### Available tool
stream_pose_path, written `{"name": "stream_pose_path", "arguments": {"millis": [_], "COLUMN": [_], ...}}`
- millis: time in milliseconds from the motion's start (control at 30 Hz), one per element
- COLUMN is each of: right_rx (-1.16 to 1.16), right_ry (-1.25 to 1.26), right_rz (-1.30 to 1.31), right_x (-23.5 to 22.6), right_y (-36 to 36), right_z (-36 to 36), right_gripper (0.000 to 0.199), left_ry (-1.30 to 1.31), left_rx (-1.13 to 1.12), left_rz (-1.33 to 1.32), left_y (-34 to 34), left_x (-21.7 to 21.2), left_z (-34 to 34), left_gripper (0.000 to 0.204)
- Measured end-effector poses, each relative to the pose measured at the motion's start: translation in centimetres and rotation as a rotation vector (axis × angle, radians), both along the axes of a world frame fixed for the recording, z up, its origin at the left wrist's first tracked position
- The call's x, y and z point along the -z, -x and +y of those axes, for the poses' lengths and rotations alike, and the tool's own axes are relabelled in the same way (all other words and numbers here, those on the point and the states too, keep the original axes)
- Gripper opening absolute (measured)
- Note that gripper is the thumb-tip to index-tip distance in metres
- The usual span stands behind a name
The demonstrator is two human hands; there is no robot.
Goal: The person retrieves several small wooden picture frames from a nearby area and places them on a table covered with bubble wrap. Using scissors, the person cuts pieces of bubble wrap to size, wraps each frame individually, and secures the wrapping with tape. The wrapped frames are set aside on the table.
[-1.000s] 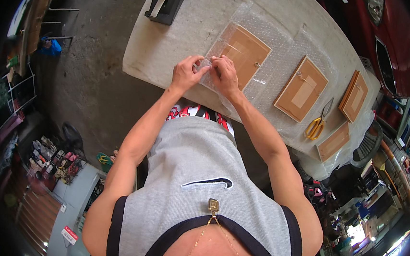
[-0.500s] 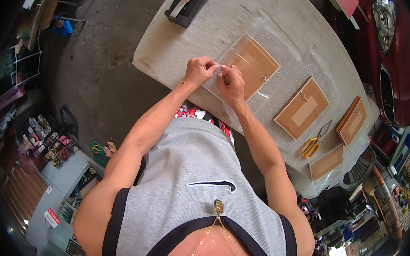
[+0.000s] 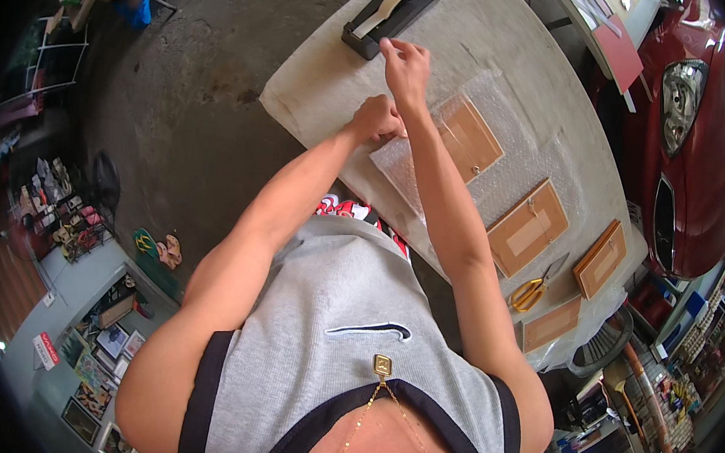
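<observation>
My left hand (image 3: 377,118) is closed at the near left edge of a clear bubble wrap sheet (image 3: 395,163), fingers pinched on it. Stretched out beyond it, my right hand (image 3: 407,72) is beside the front end of a black tape dispenser (image 3: 361,44) with a cream-coloured roll. Its fingers are bent and apart, with nothing visible in them. A brown-backed picture frame (image 3: 472,137) lies face down on the bubble wrap, partly covered by it; my right forearm hides some of the wrap.
Another brown-backed frame (image 3: 528,227), yellow-handled scissors (image 3: 527,294), a stack of frames (image 3: 600,260) and a brown board (image 3: 551,325) lie toward the right of the pale table (image 3: 305,94). A dark red car (image 3: 700,159) stands beyond the table's right side.
My right hand has left the bubble wrap and moved up to the tape dispenser. My left hand stays by the wrap's edge. The view has shifted slightly.
</observation>
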State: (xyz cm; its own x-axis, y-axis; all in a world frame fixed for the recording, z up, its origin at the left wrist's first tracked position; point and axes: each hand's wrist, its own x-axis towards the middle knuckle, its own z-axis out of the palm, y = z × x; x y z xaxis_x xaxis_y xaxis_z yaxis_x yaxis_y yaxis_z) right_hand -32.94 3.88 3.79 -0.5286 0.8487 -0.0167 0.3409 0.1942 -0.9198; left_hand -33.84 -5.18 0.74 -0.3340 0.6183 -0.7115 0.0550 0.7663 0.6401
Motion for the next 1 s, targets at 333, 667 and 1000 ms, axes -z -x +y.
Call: {"name": "stream_pose_path", "arguments": {"millis": [333, 667, 1000], "right_rx": [0.194, -0.371, -0.854], "right_ry": [0.625, -0.133, -0.201], "right_rz": [0.386, -0.187, -0.229], "right_x": [1.2, 2.3, 0.9], "right_y": [4.6, -3.2, -15.0], "right_z": [-4.5, 0.3, 1.6], "right_gripper": [0.036, 0.022, 0.014], "left_ry": [-0.035, -0.083, 0.103], "left_rx": [0.071, 0.035, 0.069], "left_rz": [0.297, 0.02, -0.115], "left_y": [0.1, -0.2, 0.8], "left_x": [2.3, 1.0, -0.4], "left_z": [-0.6, -0.7, 0.4], "left_gripper": [0.013, 0.016, 0.012]}}
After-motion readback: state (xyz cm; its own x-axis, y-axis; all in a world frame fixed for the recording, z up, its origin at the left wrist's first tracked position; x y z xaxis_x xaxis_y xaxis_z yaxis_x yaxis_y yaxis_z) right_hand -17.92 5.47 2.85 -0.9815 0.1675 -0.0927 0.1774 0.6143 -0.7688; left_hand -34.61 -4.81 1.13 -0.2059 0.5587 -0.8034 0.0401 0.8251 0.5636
